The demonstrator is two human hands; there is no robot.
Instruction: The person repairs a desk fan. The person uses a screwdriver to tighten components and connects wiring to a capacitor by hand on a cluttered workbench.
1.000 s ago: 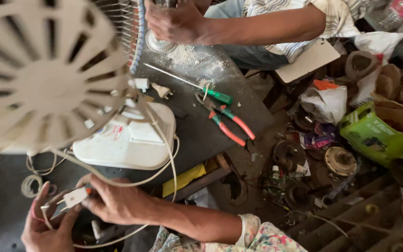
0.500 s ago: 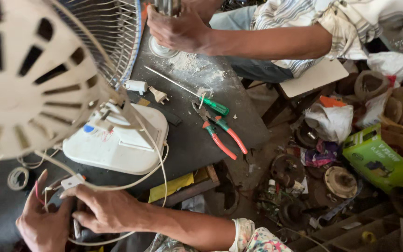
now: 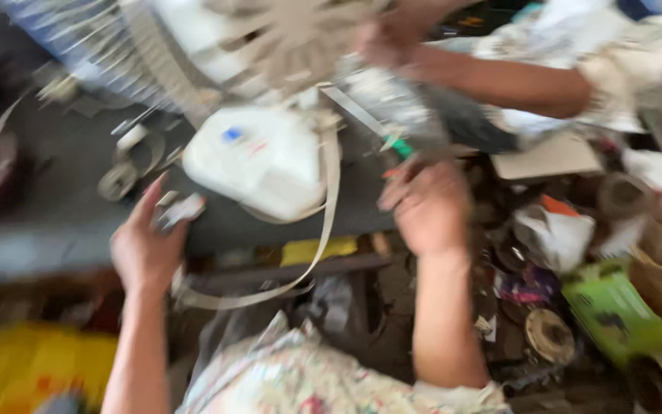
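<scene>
The picture is badly smeared by motion. The left hand point(image 3: 147, 245) rests at the near edge of the dark bench point(image 3: 63, 192), its fingers curled around a small pale plug-like piece point(image 3: 181, 208). A flat whitish cord point(image 3: 323, 222) loops from there up to the rounded white plastic fan base point(image 3: 258, 157) lying on the bench. The right hand point(image 3: 427, 207) hovers beside that base, fingers bent over something with orange and green handles point(image 3: 400, 149); whether it grips them I cannot tell. Across the bench, another person's hand point(image 3: 392, 38) touches the pale slotted fan housing point(image 3: 293, 31).
</scene>
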